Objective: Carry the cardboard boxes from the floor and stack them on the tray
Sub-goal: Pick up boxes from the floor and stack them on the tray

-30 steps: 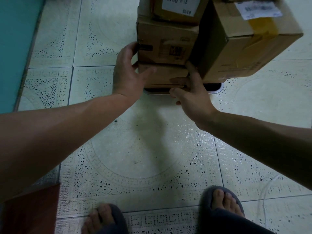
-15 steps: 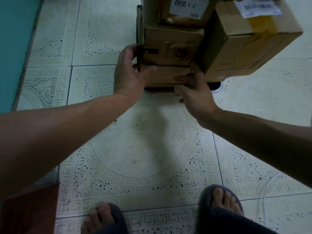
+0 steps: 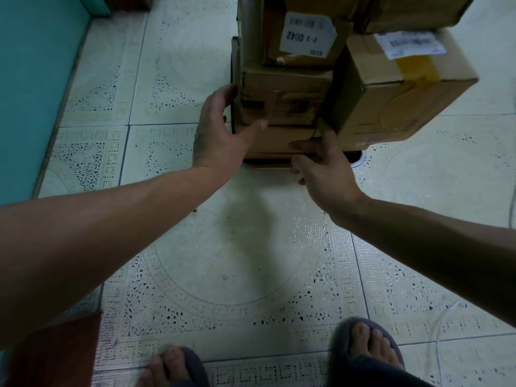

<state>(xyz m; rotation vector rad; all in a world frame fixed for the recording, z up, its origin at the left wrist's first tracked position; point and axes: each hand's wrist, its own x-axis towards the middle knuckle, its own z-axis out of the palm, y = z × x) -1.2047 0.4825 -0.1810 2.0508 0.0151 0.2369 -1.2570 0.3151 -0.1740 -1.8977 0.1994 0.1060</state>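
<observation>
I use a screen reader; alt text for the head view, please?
Two bare hands hold a stack of cardboard boxes on a dark tray on tiled floor: the left hand grips its left edge, the right hand touches the bottom box.

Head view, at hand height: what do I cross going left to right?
Teal wall → left hand → small brown cardboard box with dark print → right hand → large brown cardboard box with yellow tape.

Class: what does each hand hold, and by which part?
The left hand grips the middle box by its left edge, thumb on its front. The right hand holds the bottom box at its front right corner.
</observation>
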